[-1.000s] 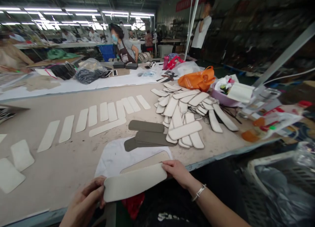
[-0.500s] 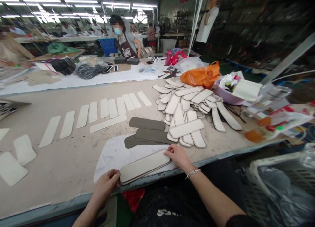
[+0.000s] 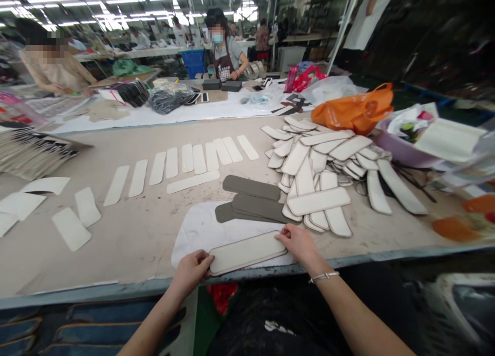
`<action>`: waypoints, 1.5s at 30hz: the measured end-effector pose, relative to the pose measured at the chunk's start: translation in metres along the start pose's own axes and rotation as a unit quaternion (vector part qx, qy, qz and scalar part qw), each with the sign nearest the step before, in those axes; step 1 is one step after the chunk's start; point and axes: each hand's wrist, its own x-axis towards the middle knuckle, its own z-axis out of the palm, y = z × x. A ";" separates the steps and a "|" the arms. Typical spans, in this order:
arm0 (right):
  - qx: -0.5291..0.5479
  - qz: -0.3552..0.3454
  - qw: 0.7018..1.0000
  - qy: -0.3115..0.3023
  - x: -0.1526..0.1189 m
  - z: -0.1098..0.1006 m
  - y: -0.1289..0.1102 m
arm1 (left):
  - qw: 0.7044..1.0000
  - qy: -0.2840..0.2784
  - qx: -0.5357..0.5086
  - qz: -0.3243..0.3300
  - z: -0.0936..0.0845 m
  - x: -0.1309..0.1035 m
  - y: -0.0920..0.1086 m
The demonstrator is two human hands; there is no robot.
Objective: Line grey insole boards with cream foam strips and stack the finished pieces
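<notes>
The left hand (image 3: pixel 192 268) and right hand (image 3: pixel 299 242), each closed in a pinch, hold one edged pale panel (image 3: pixel 247 254) at its opposite ends; it lies between them over one white sheet (image 3: pixel 197 230) at the near edge of the table (image 3: pixel 143 237). Beyond show ten cream strips (image 3: pixel 199 159) in a row, an eleventh (image 3: pixel 193 182) crosswise, at least three dark grey strips (image 3: pixel 257 205), one orange bag (image 3: pixel 350 113)

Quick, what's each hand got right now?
Left hand: closed, pinching the left end of the cream strip.
Right hand: closed, pinching the same strip's right end.
</notes>
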 end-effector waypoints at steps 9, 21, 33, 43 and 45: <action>0.014 -0.002 1.000 0.008 -0.002 0.000 -0.002 | 0.998 0.008 0.062 0.026 -0.001 0.003 0.007; 0.018 -0.001 1.000 -0.008 0.001 -0.001 -0.003 | 0.998 -0.014 0.045 0.029 -0.004 0.006 -0.002; -0.001 -0.007 1.000 -0.004 0.001 0.002 0.000 | 0.983 0.072 0.161 0.044 -0.005 -0.001 -0.001; -0.019 -0.012 1.000 -0.010 0.002 0.002 0.000 | 0.900 0.106 0.133 0.401 0.004 -0.021 -0.041; -0.016 -0.009 1.000 -0.012 0.002 0.002 0.000 | 0.886 0.092 0.152 0.428 0.004 -0.017 -0.043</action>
